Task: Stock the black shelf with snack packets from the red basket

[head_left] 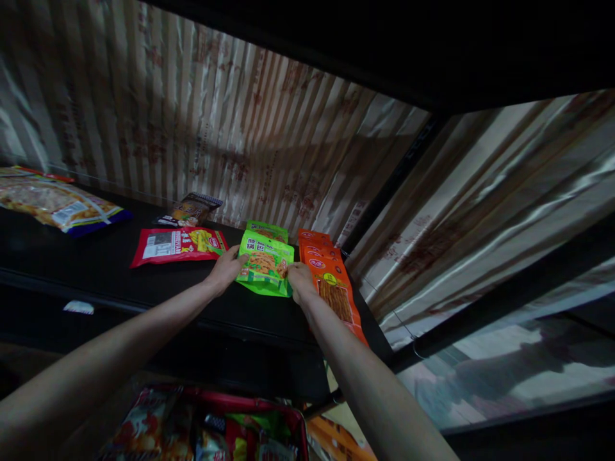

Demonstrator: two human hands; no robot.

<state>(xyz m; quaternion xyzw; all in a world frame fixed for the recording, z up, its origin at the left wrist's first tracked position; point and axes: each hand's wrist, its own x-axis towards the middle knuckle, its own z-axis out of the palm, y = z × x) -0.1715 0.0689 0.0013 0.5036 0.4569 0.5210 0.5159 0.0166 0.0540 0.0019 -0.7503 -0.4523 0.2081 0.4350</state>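
Observation:
A green snack packet (266,264) lies on top of a small stack of green packets on a black shelf (96,269). My left hand (225,271) grips its left edge, fingers closed on the packet. At the packet's right edge, my right hand (300,280) is closed on it too. Just right of that hand lie orange snack packets (331,282) in an overlapping row. A red packet (179,245) lies flat to the left of my left hand.
A dark packet (191,210) leans near the striped paper backing (230,128). A yellow and blue bag (57,205) lies at the shelf's far left. Below, a red basket (269,404) holds several snack bags. A dark upright post (398,173) borders the shelf's right side.

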